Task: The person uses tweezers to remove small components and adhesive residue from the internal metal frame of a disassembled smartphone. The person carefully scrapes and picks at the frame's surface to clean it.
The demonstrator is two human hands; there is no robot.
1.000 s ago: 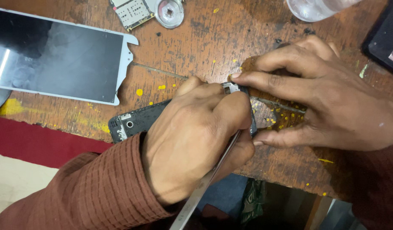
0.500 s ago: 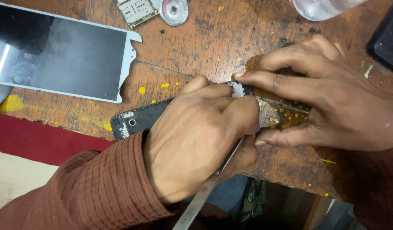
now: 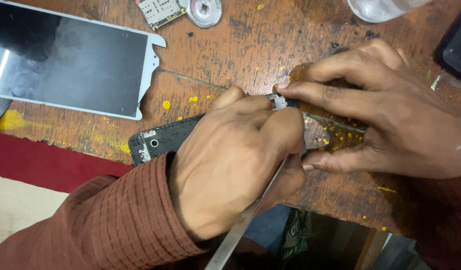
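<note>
A detached phone screen (image 3: 70, 62) lies at the far left of the worn wooden table (image 3: 230, 60), with a small circuit board (image 3: 158, 10) and a round metal part (image 3: 204, 9) above it. Nearer the middle, a dark phone body (image 3: 160, 142) lies flat near the table edge, mostly hidden under the left hand (image 3: 235, 165), whose fingers are closed around a thin metal tool (image 3: 245, 225); the blade runs under the palm toward the phone's far end. The prying looks best done with the blade kept shallow and light, steady pressure. The right hand (image 3: 390, 120) presses down, its fingers (image 3: 320, 95) extended on the phone's right end, gripping nothing.
</note>
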